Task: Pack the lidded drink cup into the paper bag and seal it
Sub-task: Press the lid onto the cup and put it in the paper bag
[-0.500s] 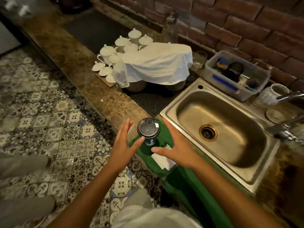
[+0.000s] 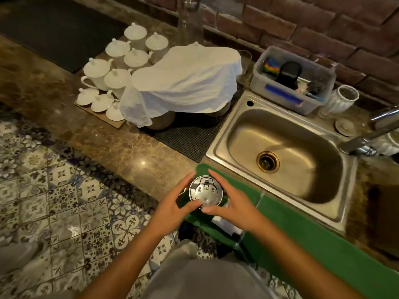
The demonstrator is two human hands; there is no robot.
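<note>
The lidded drink cup (image 2: 206, 190) stands upright on a green mat (image 2: 302, 229) at the counter's front edge, seen from above so that its dark lid hides the body. My left hand (image 2: 172, 209) cups its left side and my right hand (image 2: 235, 209) its right side. Both thumbs touch the near rim of the lid. A flat white paper item (image 2: 224, 224) lies on the mat under my right wrist, mostly hidden; I cannot tell whether it is the bag.
A steel sink (image 2: 216, 147) lies right of the cup, with a faucet (image 2: 367, 139) at far right. Behind are a black mesh mat (image 2: 190, 132), a white cloth (image 2: 185, 83) over bowls, white teapots (image 2: 116, 67) and a plastic tub (image 2: 291, 98). Tiled floor lies left.
Both hands have closed in from either side until they touch the cup. The view has shifted to look more straight down on the lid.
</note>
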